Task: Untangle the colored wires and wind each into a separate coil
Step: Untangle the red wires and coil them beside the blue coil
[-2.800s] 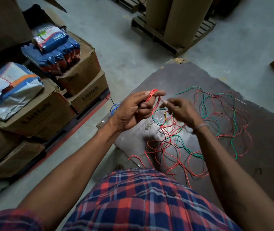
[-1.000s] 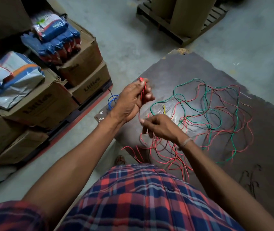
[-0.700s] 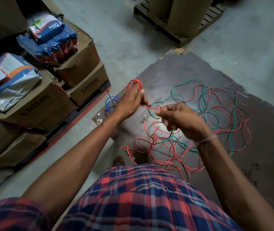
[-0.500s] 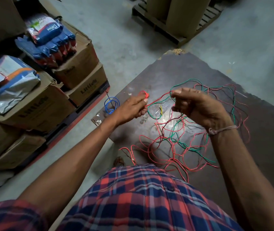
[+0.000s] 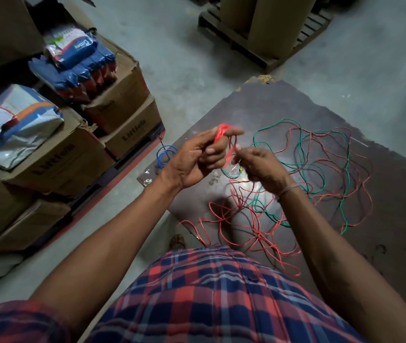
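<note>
Left hand (image 5: 194,159), at the centre of the frame, has its fingers curled round a small red coil (image 5: 221,133); the turns sit over the extended fingers near the tips. Right hand (image 5: 258,167), just to the right and close beside it, pinches the red wire (image 5: 231,154) between thumb and fingertips, a short run of it leading up to the coil. A thin band (image 5: 288,188) circles the right wrist.

Below and to the right of both hands, the loose red wire lies in tangled loops with a green wire (image 5: 303,167) on a dark board (image 5: 394,243). Red loops reach the lower edge of the board near the person's checked shirt (image 5: 209,300); the green spreads toward the right of the frame. How many crossings bind the two colours cannot be told.

A blue coil (image 5: 164,155) lies at the board's left edge, apart from the tangle and just left of the left hand.

At the left of the frame, cardboard boxes (image 5: 56,157) stand stacked, with plastic packets (image 5: 78,60) on top. At upper centre, a wooden pallet (image 5: 246,45) carries tall brown rolls (image 5: 281,23). The floor (image 5: 177,45) is grey concrete.
</note>
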Available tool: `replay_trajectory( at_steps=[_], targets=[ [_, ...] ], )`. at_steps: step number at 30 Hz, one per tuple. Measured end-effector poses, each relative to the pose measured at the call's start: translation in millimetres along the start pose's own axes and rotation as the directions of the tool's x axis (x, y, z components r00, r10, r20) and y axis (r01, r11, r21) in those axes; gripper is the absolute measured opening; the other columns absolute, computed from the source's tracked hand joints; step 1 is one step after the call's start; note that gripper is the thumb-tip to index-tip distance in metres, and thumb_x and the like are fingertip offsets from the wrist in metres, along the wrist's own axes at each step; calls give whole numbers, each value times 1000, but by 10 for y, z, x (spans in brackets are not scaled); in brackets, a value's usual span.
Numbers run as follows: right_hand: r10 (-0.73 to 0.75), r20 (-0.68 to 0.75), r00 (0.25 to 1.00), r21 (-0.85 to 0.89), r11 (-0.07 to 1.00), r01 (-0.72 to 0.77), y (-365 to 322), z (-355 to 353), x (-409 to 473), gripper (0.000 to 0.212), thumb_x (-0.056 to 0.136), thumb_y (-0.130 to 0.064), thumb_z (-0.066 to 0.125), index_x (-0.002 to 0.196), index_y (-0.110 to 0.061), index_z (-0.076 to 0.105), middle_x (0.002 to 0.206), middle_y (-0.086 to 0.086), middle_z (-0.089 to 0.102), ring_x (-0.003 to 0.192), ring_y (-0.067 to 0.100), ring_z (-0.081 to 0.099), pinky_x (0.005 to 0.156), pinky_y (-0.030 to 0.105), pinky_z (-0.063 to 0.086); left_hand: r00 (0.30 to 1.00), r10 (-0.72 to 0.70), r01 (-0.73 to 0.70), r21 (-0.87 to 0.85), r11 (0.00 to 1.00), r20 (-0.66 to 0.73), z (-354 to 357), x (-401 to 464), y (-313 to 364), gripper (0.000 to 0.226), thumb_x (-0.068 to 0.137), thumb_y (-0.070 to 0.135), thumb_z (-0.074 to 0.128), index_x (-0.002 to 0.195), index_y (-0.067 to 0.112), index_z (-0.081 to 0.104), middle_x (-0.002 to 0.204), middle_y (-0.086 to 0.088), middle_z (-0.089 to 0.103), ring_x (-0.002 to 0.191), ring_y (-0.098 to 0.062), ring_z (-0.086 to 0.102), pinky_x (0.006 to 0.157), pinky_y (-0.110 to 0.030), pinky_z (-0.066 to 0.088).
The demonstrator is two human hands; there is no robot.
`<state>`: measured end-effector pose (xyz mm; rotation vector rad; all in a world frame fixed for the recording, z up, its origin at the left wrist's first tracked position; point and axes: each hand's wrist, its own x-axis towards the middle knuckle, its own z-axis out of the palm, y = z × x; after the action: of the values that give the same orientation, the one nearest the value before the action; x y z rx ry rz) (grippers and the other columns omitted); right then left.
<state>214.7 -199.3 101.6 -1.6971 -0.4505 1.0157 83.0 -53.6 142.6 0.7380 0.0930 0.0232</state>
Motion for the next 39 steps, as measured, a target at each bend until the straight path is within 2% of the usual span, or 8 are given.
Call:
replay_trajectory(
  at_steps=[5,10,15,18,22,25,31,39],
  targets=[
    [116,279,953,-143,987,-79,167,227,-314,37,108,-35,49,97,-5,68,57,5,52,35,17,42,43,25,37,930,216,-222,14,975,-296,-87,152,120,36,110,15,28,136,-6,42,74,0,61,55,-10,56,64,-27,55],
    [44,491,870,-285,952,113,-7,136,-577,15,105,-10,55,112,1,63,67,12,67,54,26,57,59,34,46,873,277,-118,378,918,-402,-120,256,5,34,111,11,28,100,-7,55,79,-10,73,75,-27,75,84,-39,60],
    [-130,429,894,-208,949,238,-330,-95,-607,11,98,-5,64,99,6,65,70,12,64,63,22,58,64,35,49,931,244,141,883,447,-271,-140,198,-212,33,111,15,33,102,-10,53,81,-3,68,71,-1,70,75,-9,47],
    [-205,277,939,16,978,209,-453,-337,-530,17,89,-8,63,94,8,65,64,8,56,53,16,52,56,26,45,968,168,142,960,243,-186,-137,153,-235,25,111,20,34,95,5,47,73,4,59,58,-3,59,66,-19,47],
    [-161,204,966,108,984,141,-444,-560,-474,16,84,-9,60,94,3,65,54,-2,43,43,8,38,42,19,36,981,63,150,930,335,-181,-120,154,-105,33,105,30,39,86,5,48,62,1,47,55,-14,45,59,-32,46],
    [-182,126,975,24,983,180,-403,-611,-379,5,84,-10,67,85,-7,70,57,2,44,46,9,36,43,17,26,971,-139,240,742,626,-196,-81,108,-22,29,103,23,43,106,2,62,56,3,32,50,-14,30,49,-26,37],
    [-234,111,966,-11,971,237,-226,-525,-124,23,94,-11,67,101,11,68,64,1,49,59,10,38,53,19,31,929,-368,311,444,841,47,-86,38,18,47,107,18,30,136,-11,53,58,5,18,51,-13,9,47,-25,29],
    [-157,107,982,1,988,158,118,-229,-76,11,96,-14,67,97,-7,75,73,-4,65,67,5,55,69,19,43,983,-54,111,-330,937,177,-42,82,85,54,104,19,30,146,-14,29,58,7,19,44,-8,14,50,-21,32]
  ],
)
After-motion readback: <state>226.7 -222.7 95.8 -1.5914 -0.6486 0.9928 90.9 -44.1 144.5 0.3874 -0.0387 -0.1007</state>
